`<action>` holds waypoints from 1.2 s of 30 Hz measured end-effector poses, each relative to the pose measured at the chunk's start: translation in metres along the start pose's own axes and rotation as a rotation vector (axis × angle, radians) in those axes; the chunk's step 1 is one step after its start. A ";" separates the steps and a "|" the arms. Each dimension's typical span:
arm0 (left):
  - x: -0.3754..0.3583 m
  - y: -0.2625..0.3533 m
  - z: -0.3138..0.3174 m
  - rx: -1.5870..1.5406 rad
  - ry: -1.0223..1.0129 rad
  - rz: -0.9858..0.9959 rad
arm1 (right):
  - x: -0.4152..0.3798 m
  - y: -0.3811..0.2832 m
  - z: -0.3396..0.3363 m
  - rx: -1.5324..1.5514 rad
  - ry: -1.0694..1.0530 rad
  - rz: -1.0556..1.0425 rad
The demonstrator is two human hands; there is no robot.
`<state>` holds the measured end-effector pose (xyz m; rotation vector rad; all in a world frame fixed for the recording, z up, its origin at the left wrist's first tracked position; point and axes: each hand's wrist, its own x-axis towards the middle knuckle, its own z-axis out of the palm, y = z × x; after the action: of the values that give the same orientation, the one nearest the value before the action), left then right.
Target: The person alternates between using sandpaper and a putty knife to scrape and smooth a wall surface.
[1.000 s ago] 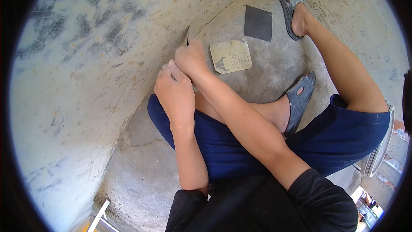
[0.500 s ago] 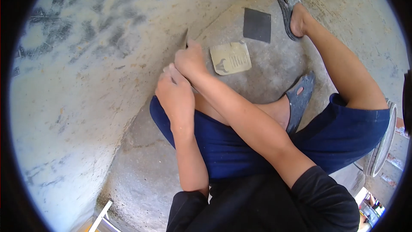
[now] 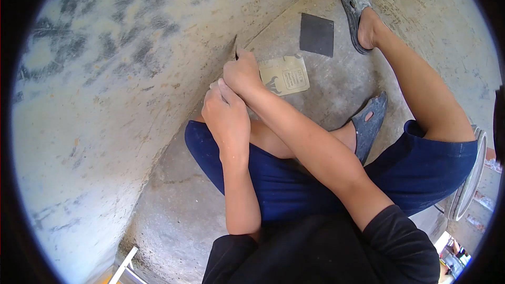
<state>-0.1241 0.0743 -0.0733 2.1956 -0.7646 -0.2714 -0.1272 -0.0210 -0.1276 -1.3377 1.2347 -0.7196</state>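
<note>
Held in my right hand (image 3: 243,73) is a scraper (image 3: 235,45), whose thin grey blade points up beside the foot of the wall; my fingers hide most of its dark handle. Just below it, my left hand (image 3: 227,118) is closed, its fingers curled close to the right hand. Whatever it may grip is hidden. Right of my hands lies a beige printed sheet (image 3: 289,76) on the floor, partly covered by my right hand. Beyond that is a dark grey square of sandpaper (image 3: 316,34).
A pale wall (image 3: 105,115) with dark smudges rises on the left and meets the concrete floor (image 3: 173,200). My bent legs and grey clogs (image 3: 370,121) frame the floor area. A round pale rim (image 3: 471,179) shows at right, a white frame piece (image 3: 123,265) at lower left.
Both hands have shifted slightly right and down, away from the wall, with the scraper still in my right hand. The right hand now covers the beige sheet's left edge.
</note>
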 end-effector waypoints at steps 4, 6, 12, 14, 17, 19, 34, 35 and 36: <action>0.000 0.000 -0.002 0.025 -0.063 -0.022 | 0.003 0.007 0.004 0.024 0.074 0.018; -0.001 -0.007 0.000 0.045 -0.046 -0.014 | -0.008 0.013 0.005 0.048 0.011 0.010; -0.004 0.004 -0.011 0.039 0.007 -0.034 | -0.012 -0.005 0.005 0.126 -0.023 0.084; -0.004 0.003 -0.012 0.044 0.027 -0.020 | -0.013 -0.015 0.006 0.088 0.024 0.168; 0.003 0.001 -0.015 0.026 0.022 -0.003 | -0.009 -0.007 0.011 0.189 0.029 0.098; 0.003 -0.003 -0.011 0.014 -0.009 -0.049 | -0.010 -0.008 0.012 0.105 0.033 0.128; 0.009 0.008 0.014 -0.136 -0.054 -0.054 | 0.005 0.019 -0.006 0.401 0.202 -0.027; 0.010 0.010 0.020 -0.143 -0.039 -0.020 | 0.010 0.018 -0.012 0.417 0.158 0.015; 0.008 0.012 0.020 -0.143 -0.044 -0.016 | 0.008 0.017 -0.013 0.419 0.164 0.015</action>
<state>-0.1311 0.0509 -0.0780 2.0675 -0.7296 -0.3717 -0.1418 -0.0294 -0.1431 -0.9379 1.1410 -1.0299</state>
